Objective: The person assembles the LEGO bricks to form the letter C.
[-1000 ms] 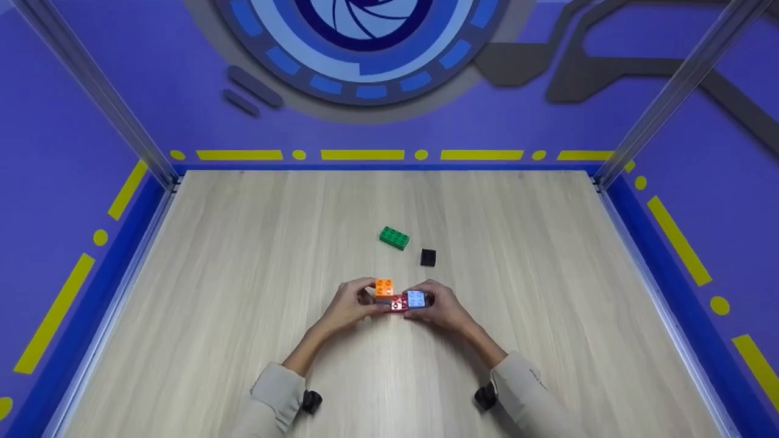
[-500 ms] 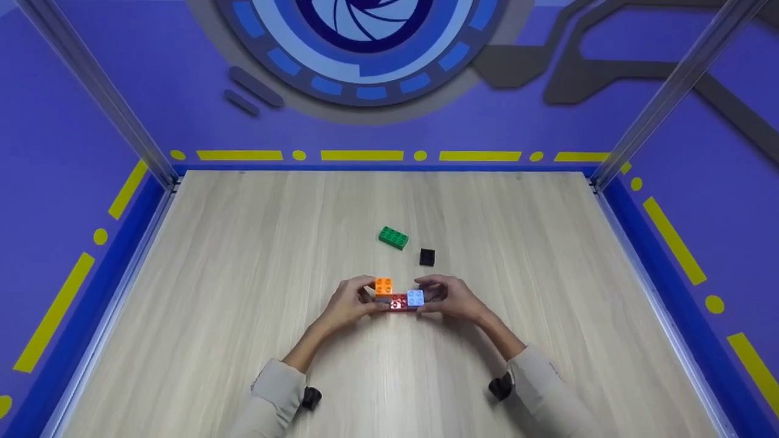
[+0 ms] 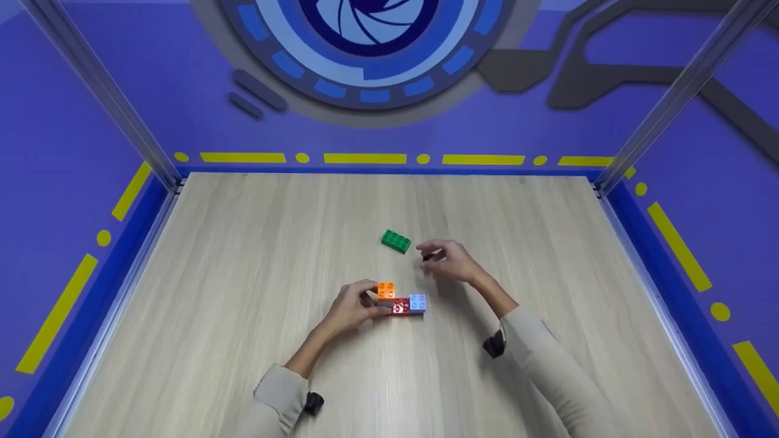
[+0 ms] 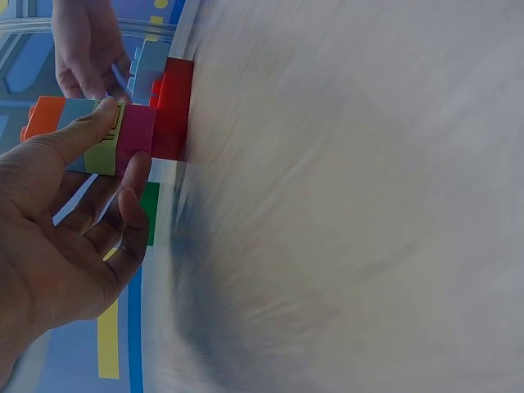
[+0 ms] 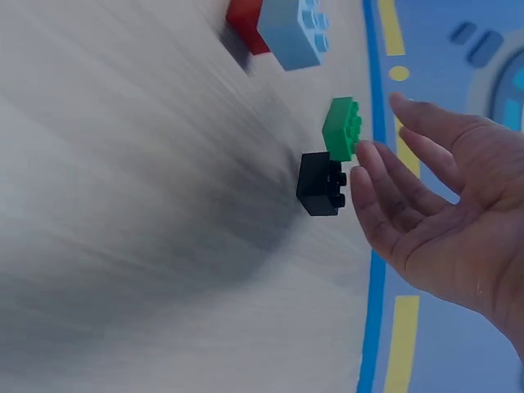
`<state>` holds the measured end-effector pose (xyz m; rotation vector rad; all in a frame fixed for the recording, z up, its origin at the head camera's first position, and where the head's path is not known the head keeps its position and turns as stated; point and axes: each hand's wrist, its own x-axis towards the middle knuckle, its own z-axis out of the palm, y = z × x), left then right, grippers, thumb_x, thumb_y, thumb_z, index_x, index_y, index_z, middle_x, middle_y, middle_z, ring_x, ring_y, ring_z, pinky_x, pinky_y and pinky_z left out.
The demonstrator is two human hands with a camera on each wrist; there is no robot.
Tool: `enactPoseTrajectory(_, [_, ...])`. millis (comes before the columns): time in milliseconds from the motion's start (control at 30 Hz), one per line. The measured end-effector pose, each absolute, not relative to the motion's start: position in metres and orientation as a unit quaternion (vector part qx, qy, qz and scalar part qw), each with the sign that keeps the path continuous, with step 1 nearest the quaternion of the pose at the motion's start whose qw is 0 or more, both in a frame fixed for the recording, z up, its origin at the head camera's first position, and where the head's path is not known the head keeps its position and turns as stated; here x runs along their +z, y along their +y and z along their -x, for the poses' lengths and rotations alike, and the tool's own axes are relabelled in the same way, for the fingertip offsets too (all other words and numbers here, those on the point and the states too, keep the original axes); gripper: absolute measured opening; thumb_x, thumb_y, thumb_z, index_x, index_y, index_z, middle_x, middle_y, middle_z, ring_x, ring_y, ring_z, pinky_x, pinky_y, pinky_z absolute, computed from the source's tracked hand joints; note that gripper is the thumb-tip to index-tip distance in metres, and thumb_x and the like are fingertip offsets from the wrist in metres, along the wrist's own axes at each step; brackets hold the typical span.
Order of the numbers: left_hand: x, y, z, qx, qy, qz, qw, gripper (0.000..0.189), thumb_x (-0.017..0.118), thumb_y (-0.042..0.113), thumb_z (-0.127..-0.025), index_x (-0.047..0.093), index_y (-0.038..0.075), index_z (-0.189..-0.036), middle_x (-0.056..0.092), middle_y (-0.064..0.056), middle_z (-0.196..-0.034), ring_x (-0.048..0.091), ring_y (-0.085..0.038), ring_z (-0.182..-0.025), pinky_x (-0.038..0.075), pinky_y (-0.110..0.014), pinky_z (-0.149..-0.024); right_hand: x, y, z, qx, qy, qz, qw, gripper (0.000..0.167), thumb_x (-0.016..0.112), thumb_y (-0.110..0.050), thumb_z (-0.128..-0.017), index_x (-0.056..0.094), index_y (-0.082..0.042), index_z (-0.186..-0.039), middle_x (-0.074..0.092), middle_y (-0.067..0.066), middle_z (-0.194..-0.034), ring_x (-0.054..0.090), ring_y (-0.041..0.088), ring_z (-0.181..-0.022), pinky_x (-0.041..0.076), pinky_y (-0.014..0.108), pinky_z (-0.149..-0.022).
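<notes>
At the table's middle my left hand (image 3: 353, 303) pinches a stack of toy building bricks between thumb and fingers. An orange brick (image 3: 386, 289) tops the stack; below it in the left wrist view come a blue-grey brick (image 4: 76, 113), a yellow-green brick (image 4: 101, 152) and a magenta brick (image 4: 136, 135). The stack joins a longer red brick (image 3: 400, 306), which has a light blue brick (image 3: 417, 302) on its other end. My right hand (image 3: 449, 261) hovers with parted fingers by a black brick (image 5: 318, 185), which its fingers largely cover in the head view.
A green brick (image 3: 396, 241) with several studs lies on the table left of the right hand. Blue-purple walls with yellow marks (image 3: 365, 158) close off the back and sides of the wooden table (image 3: 274, 231).
My right hand has let go of the light blue brick's side and moved away to the black brick. The left hand has kept its grip on the stack.
</notes>
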<state>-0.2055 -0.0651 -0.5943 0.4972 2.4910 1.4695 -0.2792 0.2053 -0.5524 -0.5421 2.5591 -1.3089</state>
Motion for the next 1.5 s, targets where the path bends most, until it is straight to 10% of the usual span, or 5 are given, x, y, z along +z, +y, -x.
enactPoseTrajectory(467, [-0.597,-0.064,0.199,0.509,0.838,-0.173,0.098,0.04,0.084,0.023,-0.085,0.074,0.007,-0.12,0.074,-0.007,-0.108,0.063,-0.013,-0.086,0.049,-0.019,-0.074,-0.574,0.162,0.304,-0.379,0.92,0.101,0.018,0.038,0.071,-0.006,-0.094,0.065,0.0,-0.131,0.065,0.023,-0.13,0.067,0.035,-0.111,0.056,0.048,-0.095])
enactPoseTrajectory(1300, [-0.595,-0.064,0.204,0.511,0.835,-0.177,0.105,0.039,0.083,0.02,-0.086,0.073,0.006,-0.121,0.073,-0.008,-0.108,0.062,-0.013,-0.087,0.051,-0.02,-0.075,-0.584,0.15,0.296,-0.307,0.941,0.138,0.046,0.032,0.081,-0.002,-0.084,0.076,-0.007,-0.115,0.074,0.012,-0.117,0.069,0.028,-0.109,0.054,0.045,-0.1])
enactPoseTrajectory(1500, [-0.595,-0.066,0.208,0.51,0.837,-0.17,0.104,0.04,0.084,0.021,-0.085,0.073,0.007,-0.122,0.073,-0.007,-0.109,0.061,-0.014,-0.088,0.05,-0.021,-0.077,-0.586,0.15,0.294,-0.287,0.944,0.155,0.047,0.033,0.082,-0.007,-0.085,0.074,-0.01,-0.117,0.075,0.009,-0.118,0.068,0.028,-0.112,0.038,0.057,-0.105])
